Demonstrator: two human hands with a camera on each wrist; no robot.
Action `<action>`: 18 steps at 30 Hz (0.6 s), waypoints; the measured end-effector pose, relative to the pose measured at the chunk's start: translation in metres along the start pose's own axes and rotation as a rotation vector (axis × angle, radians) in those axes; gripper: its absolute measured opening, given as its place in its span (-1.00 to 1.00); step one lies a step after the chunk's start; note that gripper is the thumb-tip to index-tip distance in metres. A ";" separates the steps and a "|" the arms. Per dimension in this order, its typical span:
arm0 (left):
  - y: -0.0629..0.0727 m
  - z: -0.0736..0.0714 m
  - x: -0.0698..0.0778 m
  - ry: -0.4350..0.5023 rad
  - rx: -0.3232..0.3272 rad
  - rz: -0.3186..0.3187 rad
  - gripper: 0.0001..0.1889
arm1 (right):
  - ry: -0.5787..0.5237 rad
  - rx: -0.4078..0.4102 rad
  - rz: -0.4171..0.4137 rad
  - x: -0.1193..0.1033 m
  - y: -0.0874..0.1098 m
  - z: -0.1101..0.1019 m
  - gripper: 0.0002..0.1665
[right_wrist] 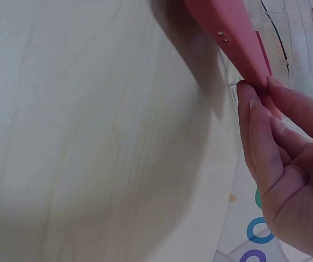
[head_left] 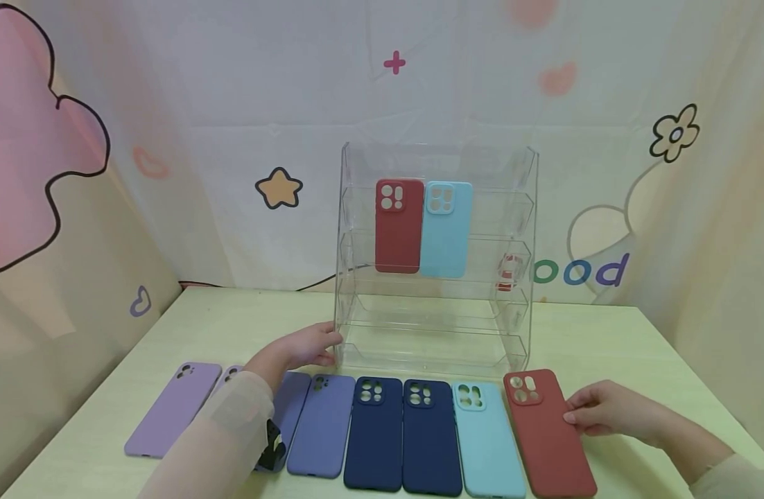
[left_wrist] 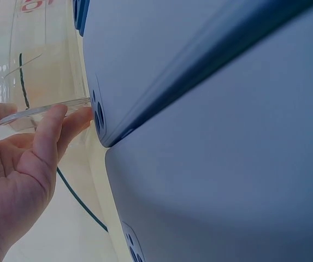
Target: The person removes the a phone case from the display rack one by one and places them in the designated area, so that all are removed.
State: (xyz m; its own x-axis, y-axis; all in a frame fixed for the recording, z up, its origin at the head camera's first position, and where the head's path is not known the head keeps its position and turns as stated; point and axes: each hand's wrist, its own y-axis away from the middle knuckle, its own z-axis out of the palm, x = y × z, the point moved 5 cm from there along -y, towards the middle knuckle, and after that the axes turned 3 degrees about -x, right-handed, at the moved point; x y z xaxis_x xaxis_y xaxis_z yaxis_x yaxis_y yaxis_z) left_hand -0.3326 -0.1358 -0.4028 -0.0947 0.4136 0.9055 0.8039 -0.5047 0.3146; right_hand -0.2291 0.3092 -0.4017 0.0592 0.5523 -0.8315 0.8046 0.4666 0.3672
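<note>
My right hand (head_left: 625,412) pinches the long right edge of a red phone case (head_left: 553,436) between thumb and fingers. In the right wrist view this red case (right_wrist: 238,41) is tipped up, its shadow falling on the wood. My left hand (head_left: 310,344) holds the lower left side of a clear tiered display rack (head_left: 432,329); the left wrist view has thumb and fingers on either side of the clear panel (left_wrist: 41,109). Higher up in the rack, another red case (head_left: 398,239) and a light blue case (head_left: 446,239) stand side by side.
Left of the held case, a row on the table (head_left: 582,339) runs through a light blue case (head_left: 491,443), two navy cases (head_left: 372,443) and several purple ones (head_left: 322,430). My left forearm covers part of the purple ones. A patterned curtain (head_left: 232,83) hangs behind.
</note>
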 end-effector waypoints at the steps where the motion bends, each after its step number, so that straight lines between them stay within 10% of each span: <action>1: 0.000 0.000 0.000 0.001 0.000 -0.001 -0.44 | -0.002 0.002 0.009 0.001 -0.001 0.001 -0.61; 18: 0.000 0.002 0.000 0.021 -0.027 0.018 -0.44 | 0.047 0.032 0.078 0.004 -0.007 0.010 -0.67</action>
State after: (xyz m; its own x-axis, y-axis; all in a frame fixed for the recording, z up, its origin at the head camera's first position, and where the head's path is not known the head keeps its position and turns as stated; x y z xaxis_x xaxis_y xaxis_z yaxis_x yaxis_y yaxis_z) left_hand -0.3314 -0.1345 -0.4031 -0.0929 0.3887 0.9167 0.7895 -0.5322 0.3057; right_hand -0.2285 0.3015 -0.4117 0.0957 0.6181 -0.7802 0.8171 0.3988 0.4162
